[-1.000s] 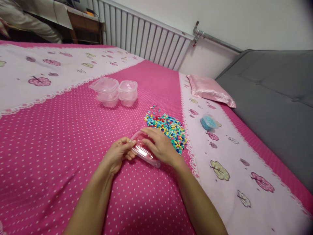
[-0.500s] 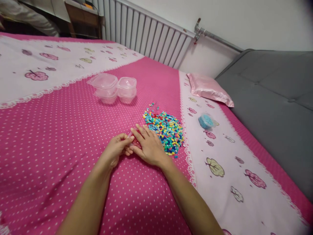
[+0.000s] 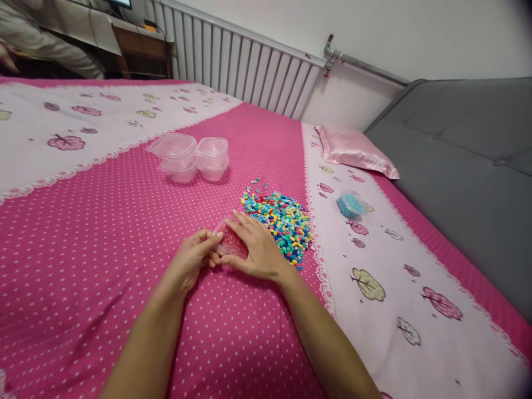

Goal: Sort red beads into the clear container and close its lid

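Note:
A small clear plastic container (image 3: 231, 241) with red pieces inside sits between my hands, close to the bed surface. My left hand (image 3: 194, 256) pinches its left edge, thumb on top and fingers curled beneath. Across the right part of the container lies my right hand (image 3: 261, 248), its fingers over the far side and its thumb along the near side. Just beyond my right hand spreads a pile of small colourful plastic pieces (image 3: 286, 224), mostly blue, teal, green and yellow, with a few red. My right hand hides part of both the container and the pile.
Stacked clear containers (image 3: 178, 166) stand farther back on the pink dotted bedspread (image 3: 124, 221). A lidded container of blue pieces (image 3: 351, 205) is to the right, near a pink pillow (image 3: 355, 151) and grey headboard (image 3: 457, 138). A person's leg (image 3: 62, 52) shows at far left.
My right hand has shifted slightly right and drawn back on the container, so more of the red pieces shows. My left hand keeps its hold. The view has tilted slightly.

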The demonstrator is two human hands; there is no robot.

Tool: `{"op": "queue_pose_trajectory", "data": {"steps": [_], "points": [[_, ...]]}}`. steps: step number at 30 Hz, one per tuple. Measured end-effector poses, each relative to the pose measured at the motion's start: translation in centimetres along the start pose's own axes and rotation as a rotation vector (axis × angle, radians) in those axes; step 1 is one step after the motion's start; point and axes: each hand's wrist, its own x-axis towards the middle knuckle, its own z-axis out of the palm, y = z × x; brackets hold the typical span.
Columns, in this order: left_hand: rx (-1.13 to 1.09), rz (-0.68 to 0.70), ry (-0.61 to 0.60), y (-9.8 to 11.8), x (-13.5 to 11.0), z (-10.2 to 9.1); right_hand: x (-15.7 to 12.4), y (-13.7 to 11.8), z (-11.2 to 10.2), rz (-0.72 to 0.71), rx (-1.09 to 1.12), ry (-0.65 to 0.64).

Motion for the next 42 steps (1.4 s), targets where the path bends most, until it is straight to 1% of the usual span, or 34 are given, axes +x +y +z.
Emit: {"op": "queue_pose_trajectory", "data": {"steps": [3,4,6,8,14,17,20,22,26,27,29,32,36,40,42], "points": [[-0.051,-0.038,0.045,0.3,0.1,-0.2,-0.6,0.5,-1.9,0.019,0.071,0.021],[-0.07,-0.051,0.061,0.4,0.1,-0.2,-0.8,0.8,-2.4,0.021,0.089,-0.01],[-0.099,-0.07,0.094,0.6,0.0,-0.2,-1.3,1.5,-2.8,0.015,0.13,-0.115],[-0.11,-0.076,0.119,0.7,0.0,-0.2,-1.5,2.2,-2.6,0.024,0.17,-0.163],[-0.119,-0.052,0.167,0.6,0.1,0.0,-0.9,3.2,-0.7,0.073,0.272,-0.036],[-0.082,-0.023,0.178,0.4,0.2,-0.1,-0.7,3.4,-0.6,0.108,0.412,-0.006],[0.008,0.044,0.211,0.1,0.2,-0.2,-0.8,3.4,-1.0,0.189,0.553,-0.009],[0.067,0.077,0.22,0.1,0.0,-0.4,-1.1,3.4,-1.5,0.244,0.657,-0.072],[0.114,0.06,0.164,0.2,-0.2,-0.7,-1.9,3.5,-2.9,0.364,0.99,-0.284],[0.119,0.053,0.152,0.2,-0.2,-0.7,-2.1,3.5,-3.2,0.381,1.062,-0.321],[0.124,0.052,0.141,0.3,-0.2,-0.7,-2.2,3.7,-3.5,0.376,1.141,-0.351],[0.137,0.057,0.143,0.2,-0.1,-0.7,-1.9,3.7,-3.3,0.356,1.114,-0.304],[0.17,0.04,0.112,0.2,-0.1,-1.2,-1.5,3.6,-2.3,0.435,0.966,-0.238],[0.265,0.038,0.081,0.6,-0.2,-2.0,-1.6,3.2,-2.2,0.439,0.898,-0.216],[0.288,0.059,0.061,0.9,-0.4,-2.3,-1.7,2.8,-2.5,0.423,0.925,-0.247]]}}
